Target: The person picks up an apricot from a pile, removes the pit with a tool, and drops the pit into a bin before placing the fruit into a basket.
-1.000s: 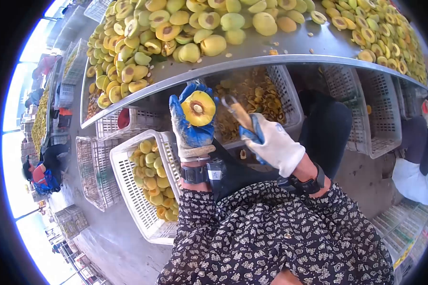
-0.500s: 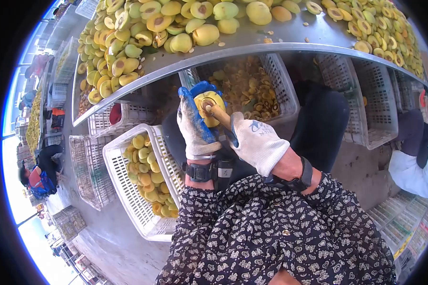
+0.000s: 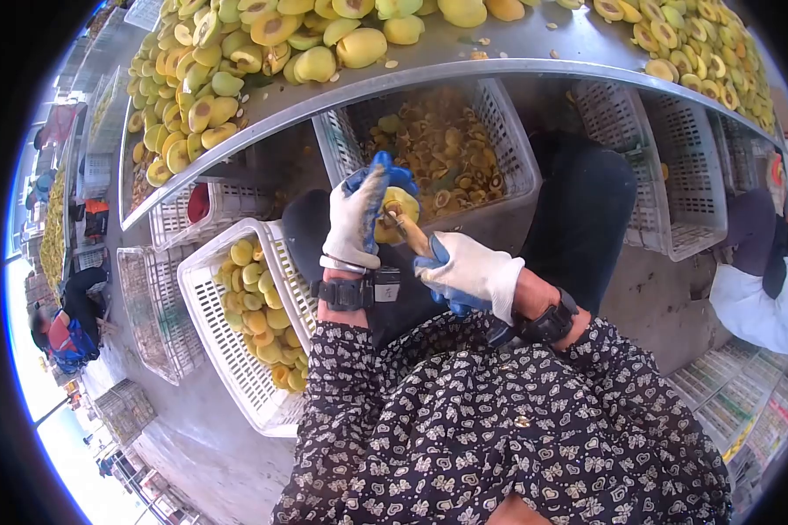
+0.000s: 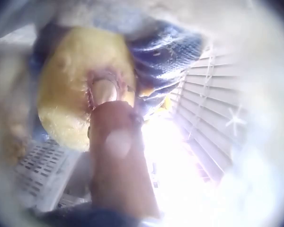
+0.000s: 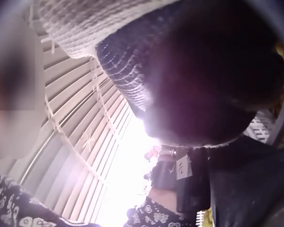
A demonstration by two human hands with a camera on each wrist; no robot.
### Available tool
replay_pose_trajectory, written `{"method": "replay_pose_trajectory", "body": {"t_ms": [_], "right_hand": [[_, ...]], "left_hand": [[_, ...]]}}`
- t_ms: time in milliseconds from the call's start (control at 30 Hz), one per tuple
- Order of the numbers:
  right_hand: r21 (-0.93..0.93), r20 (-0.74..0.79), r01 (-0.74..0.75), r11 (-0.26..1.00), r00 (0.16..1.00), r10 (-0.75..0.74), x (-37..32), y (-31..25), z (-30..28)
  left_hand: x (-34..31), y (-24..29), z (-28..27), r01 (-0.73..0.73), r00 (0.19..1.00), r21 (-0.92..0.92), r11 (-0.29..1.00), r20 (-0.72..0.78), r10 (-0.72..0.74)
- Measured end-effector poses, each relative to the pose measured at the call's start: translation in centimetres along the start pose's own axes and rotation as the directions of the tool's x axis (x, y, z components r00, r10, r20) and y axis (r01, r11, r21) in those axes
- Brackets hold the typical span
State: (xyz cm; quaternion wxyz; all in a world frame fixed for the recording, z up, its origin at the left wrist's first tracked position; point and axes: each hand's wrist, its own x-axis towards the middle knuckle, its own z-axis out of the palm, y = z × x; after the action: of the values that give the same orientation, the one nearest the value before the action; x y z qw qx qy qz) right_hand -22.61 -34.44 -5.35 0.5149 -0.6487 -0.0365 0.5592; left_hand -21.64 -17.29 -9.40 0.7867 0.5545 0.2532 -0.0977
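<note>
My left hand (image 3: pixel 352 223), in a white glove with blue coating, grips a yellow peach half (image 3: pixel 404 201) with its cut face toward my right hand. In my gloved right hand (image 3: pixel 471 273) is a pitting tool (image 3: pixel 414 234) with a wooden handle. The tool's front end meets the middle of the fruit; its metal tip is hidden. Close up in the left wrist view, the wooden handle (image 4: pixel 120 170) points at a pale pit (image 4: pixel 105 91) in the reddish hollow of the peach half (image 4: pixel 61 90). Dark glove fingers (image 5: pixel 125 71) fill much of the right wrist view.
Ahead runs a metal table (image 3: pixel 429 77) heaped with peach halves (image 3: pixel 193 61). Beneath its edge, a crate (image 3: pixel 524 162) holds fruit scraps. A white crate (image 3: pixel 214 302) of peach halves stands at my left, and more crates (image 3: pixel 699 236) at the right. Another person (image 3: pixel 74 337) is far left.
The right hand has brought the tool from beside the fruit onto its cut face. The left hand has turned the peach half toward the right hand, and its fingers have curled around it.
</note>
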Motion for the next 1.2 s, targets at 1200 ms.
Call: {"method": "replay_pose_trajectory", "body": {"t_ms": [1200], "right_hand": [[0.854, 0.510, -0.412, 0.318, 0.786, -0.349, 1.0, 6.6, -0.6]], "left_hand": [[-1.4, -0.9, 1.2, -0.066, 0.981, -0.068, 0.996, 0.178, 0.077]]}}
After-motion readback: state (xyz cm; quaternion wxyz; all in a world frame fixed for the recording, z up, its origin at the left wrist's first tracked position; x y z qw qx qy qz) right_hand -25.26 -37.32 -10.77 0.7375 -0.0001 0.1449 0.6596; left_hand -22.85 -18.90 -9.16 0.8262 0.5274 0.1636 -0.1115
